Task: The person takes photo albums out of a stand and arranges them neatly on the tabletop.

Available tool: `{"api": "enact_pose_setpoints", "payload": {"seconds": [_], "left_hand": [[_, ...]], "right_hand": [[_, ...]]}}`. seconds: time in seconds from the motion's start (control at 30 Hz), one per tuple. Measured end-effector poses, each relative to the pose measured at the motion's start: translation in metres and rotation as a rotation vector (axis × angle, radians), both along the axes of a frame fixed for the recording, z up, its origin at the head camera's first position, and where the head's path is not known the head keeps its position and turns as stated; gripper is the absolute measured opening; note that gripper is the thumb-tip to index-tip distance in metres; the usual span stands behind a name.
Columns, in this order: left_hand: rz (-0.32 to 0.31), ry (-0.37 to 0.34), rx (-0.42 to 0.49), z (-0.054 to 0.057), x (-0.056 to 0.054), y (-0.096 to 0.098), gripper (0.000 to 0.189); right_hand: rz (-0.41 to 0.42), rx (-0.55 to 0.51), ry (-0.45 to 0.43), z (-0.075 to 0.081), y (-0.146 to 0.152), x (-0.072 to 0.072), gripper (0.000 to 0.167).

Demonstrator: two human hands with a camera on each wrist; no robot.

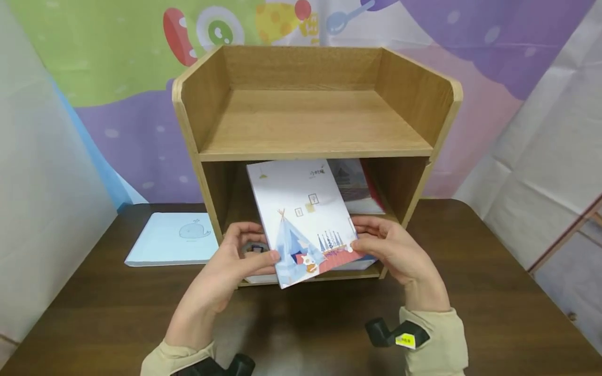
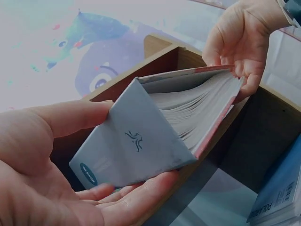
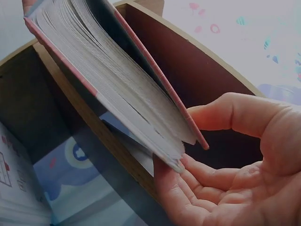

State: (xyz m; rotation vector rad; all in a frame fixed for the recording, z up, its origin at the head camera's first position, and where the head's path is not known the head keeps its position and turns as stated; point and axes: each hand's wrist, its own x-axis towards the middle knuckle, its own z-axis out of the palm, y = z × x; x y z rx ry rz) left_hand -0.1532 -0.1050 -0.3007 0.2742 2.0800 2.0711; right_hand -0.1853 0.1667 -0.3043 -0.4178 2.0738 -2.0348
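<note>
Partly curled fingers point(image 1: 248, 227) of the left hand point(image 1: 235, 261) and right hand point(image 1: 397, 250) grip opposite edges of the tent-covered album point(image 1: 303, 209) between them, seemingly so its pages point(image 3: 122, 84) don't flop apart, near the wooden shelf point(image 1: 320, 120) just beyond.

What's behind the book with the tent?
Behind the tent book, a grey, red-edged book peeks out on the right, and pale edges show lower down. What the tent book covers can't be seen.

2 hands point(image 1: 231, 267) point(image 1: 392, 248), 1 held book point(image 1: 301, 209), 1 bookcase point(image 1: 310, 122), 1 table point(image 1: 484, 287).
</note>
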Motion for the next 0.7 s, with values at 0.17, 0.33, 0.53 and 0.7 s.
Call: {"api": "enact_pose_setpoints", "payload": {"seconds": [0.17,0.33,0.53,0.7], "left_hand": [[-0.02,-0.011,-0.026,0.0,0.0003,0.001,0.078],[-0.067,-0.017,-0.022,-0.001,-0.0001,0.0032,0.079],[-0.087,-0.023,-0.008,-0.0016,0.0007,0.0045,0.077],[-0.111,-0.027,-0.004,-0.0023,0.001,0.0061,0.078]], "right_hand": [[-0.033,0.041,-0.026,0.0005,-0.0001,0.0018,0.047],[-0.065,0.08,-0.049,0.0013,-0.0011,0.0027,0.045],[-0.041,0.127,-0.012,0.0006,0.0011,0.0023,0.046],[-0.02,0.154,0.009,0.0012,0.0056,0.0019,0.045]]}}
